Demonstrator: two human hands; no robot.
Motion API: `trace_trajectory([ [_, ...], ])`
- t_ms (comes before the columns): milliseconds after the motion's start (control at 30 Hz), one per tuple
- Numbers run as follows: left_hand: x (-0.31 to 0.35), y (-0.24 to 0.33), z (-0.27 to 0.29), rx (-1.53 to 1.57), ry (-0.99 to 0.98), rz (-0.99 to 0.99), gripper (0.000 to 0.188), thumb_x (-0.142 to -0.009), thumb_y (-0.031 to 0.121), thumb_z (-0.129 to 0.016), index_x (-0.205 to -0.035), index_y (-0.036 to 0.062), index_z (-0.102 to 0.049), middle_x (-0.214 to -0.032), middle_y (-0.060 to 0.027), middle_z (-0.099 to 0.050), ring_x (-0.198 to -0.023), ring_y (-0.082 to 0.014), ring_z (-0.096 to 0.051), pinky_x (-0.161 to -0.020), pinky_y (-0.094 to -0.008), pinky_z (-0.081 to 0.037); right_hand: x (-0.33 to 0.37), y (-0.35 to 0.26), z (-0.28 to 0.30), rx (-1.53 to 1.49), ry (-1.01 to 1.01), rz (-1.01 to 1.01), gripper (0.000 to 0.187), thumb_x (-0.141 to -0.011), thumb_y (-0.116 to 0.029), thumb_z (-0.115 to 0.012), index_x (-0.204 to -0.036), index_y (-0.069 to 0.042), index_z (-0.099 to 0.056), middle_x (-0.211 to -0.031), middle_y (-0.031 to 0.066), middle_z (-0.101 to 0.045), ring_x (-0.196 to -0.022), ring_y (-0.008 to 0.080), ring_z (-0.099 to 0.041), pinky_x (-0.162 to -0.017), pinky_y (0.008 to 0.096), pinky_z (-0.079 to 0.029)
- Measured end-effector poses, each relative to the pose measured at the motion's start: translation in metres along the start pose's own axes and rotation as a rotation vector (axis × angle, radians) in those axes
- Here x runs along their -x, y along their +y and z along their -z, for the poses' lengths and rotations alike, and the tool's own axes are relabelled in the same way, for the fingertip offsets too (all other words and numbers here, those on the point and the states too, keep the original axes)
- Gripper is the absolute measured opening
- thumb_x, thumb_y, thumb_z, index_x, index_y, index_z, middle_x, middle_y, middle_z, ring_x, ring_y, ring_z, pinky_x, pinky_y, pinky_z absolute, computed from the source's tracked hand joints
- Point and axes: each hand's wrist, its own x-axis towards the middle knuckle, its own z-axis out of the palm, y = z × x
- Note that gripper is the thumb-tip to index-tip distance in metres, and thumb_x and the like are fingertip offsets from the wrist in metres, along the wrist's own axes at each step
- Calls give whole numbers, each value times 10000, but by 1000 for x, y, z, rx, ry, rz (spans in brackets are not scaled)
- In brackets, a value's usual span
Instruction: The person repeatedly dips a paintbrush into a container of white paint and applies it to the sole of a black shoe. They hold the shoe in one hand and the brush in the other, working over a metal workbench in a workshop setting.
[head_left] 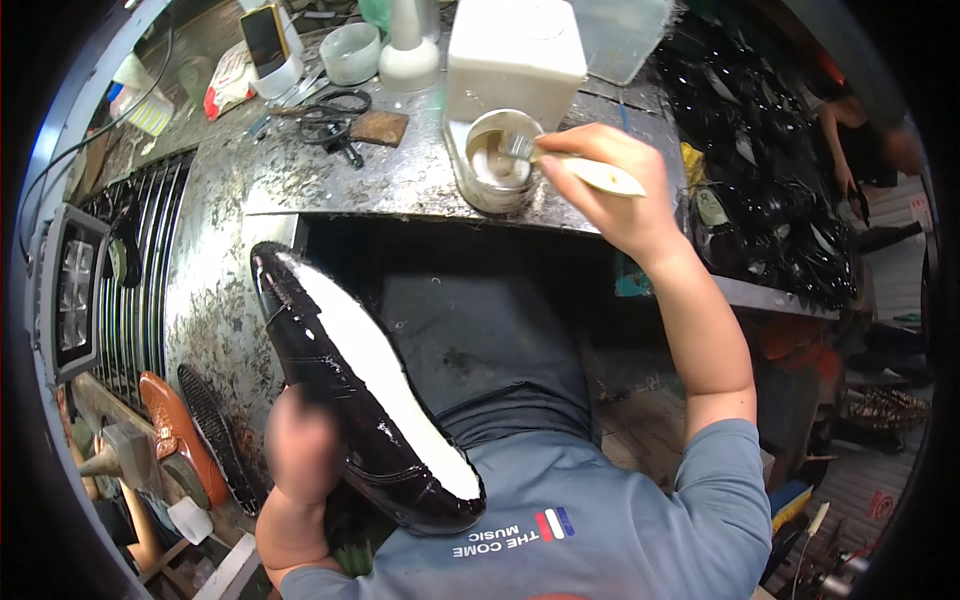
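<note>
My left hand [302,445], blurred, is closed on a glossy black shoe [335,390] at its side. The shoe's pale, white bottom [385,375] faces up, its toe pointing away and leftward over the bench edge. Farther off, my right hand [625,190] grips a flat brush [600,175] by its cream handle. The bristle end is inside the mouth of a round clear jar [497,203] with whitish matter in it. Whether the bristles touch that matter I cannot tell.
Behind the jar stands a white plastic container [515,60]. Black scissors [335,120], a brown block [380,127] and a phone [264,42] are on the worn bench. Many glossy black shoes [760,170] fill the right side; a brown shoe [180,430] stands left, near a lamp [75,290].
</note>
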Motion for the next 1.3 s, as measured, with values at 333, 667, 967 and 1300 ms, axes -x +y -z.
trace_trajectory([
  [333,-2,7,-11,-3,-90,102,858,-854,487,-803,-1404,-77,-460,-1242,-165,-663,-1091,-252,-691,-970,-383,-561,-2,-87,-7,-653,-158,205,203,-793,-101,-855,-963,-33,-766,-853,97,-754,-732,235,-736,-656,318,-591],
  [667,1,8,-12,5,-60,131,828,-874,492,-785,-1404,-61,-470,-1274,-147,-648,-1137,-238,-662,-996,-376,-531,9,-103,-13,-737,-181,201,132,-799,-111,-832,-869,-51,-739,-751,71,-709,-641,235,-702,-555,323,-558],
  [967,-5,2,4,-38,-49,91,734,-940,469,-694,-1397,-60,-471,-1256,-146,-651,-1106,-219,-666,-961,-349,-538,18,-107,-2,-913,-447,144,121,-803,-86,-811,-873,4,-769,-758,94,-745,-656,232,-745,-576,308,-606],
  [1300,-8,-8,11,64,-25,78,682,-990,447,-629,-1402,-74,-474,-1269,-176,-656,-1121,-241,-681,-970,-364,-556,16,-116,14,-952,-603,135,124,-817,-63,-818,-910,5,-773,-775,88,-729,-641,216,-727,-549,289,-584],
])
